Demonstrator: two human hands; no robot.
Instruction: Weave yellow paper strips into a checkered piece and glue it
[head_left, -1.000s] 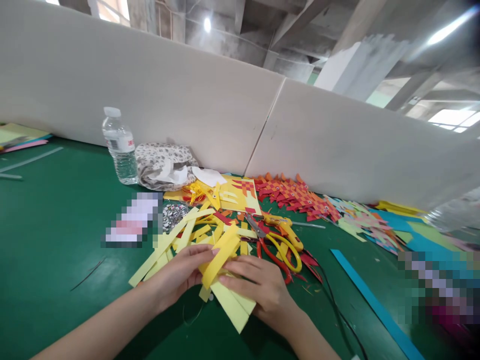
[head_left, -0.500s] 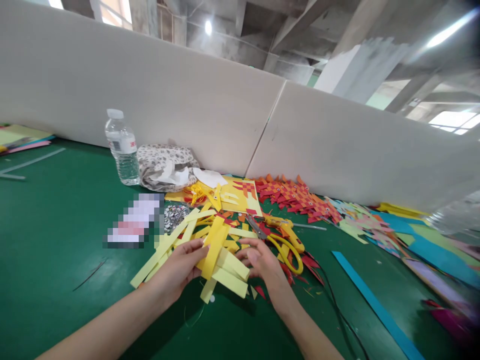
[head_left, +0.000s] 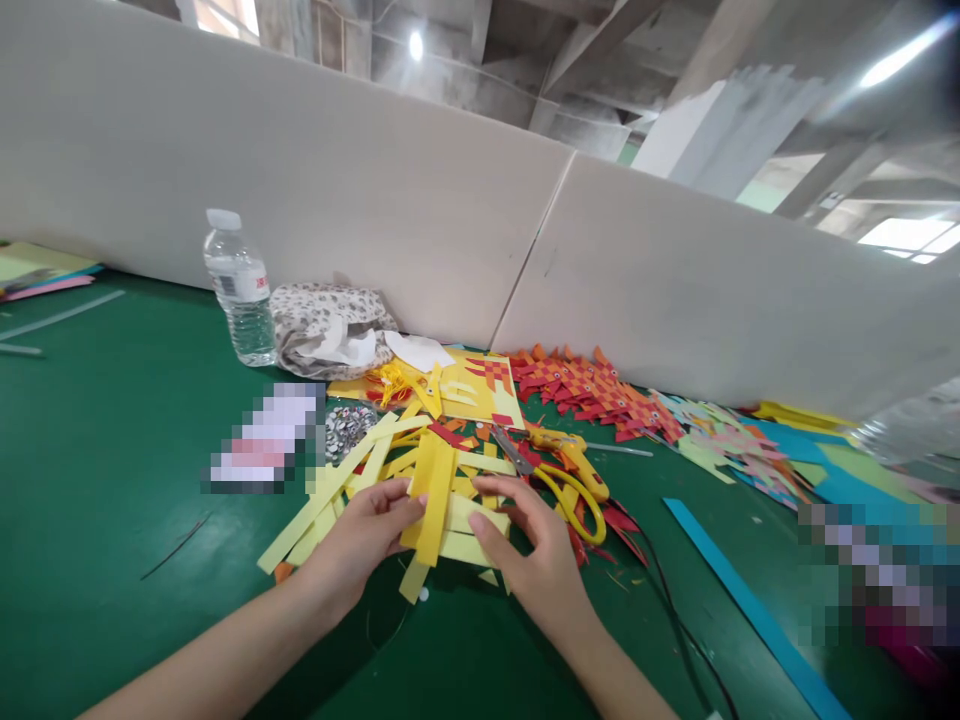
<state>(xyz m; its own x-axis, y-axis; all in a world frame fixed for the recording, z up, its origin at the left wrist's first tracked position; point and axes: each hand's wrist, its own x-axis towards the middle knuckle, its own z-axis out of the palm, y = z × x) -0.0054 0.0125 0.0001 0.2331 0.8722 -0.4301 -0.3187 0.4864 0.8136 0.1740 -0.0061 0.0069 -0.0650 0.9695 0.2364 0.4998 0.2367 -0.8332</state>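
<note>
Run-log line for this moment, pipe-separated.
left hand: pinching bright yellow strips | right hand: at pale yellow strips | scissors: lying beside yellow glue gun

A round lamp (head_left: 415,45) and a long light (head_left: 907,50) shine from above. The window (head_left: 911,233) glows white. Soft shadows lie on the table (head_left: 112,420). Chunky squares hide the phone (head_left: 264,432). The right edge looks blurry.

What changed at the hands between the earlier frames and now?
The right hand, over the pale yellow strips a second ago, drew right and opened; it is now back over them. Those strips slanted down rightward and now lie nearly level. The left hand keeps its grip on the darker yellow strip. Scissors, glue gun and bottle stayed put.
</note>
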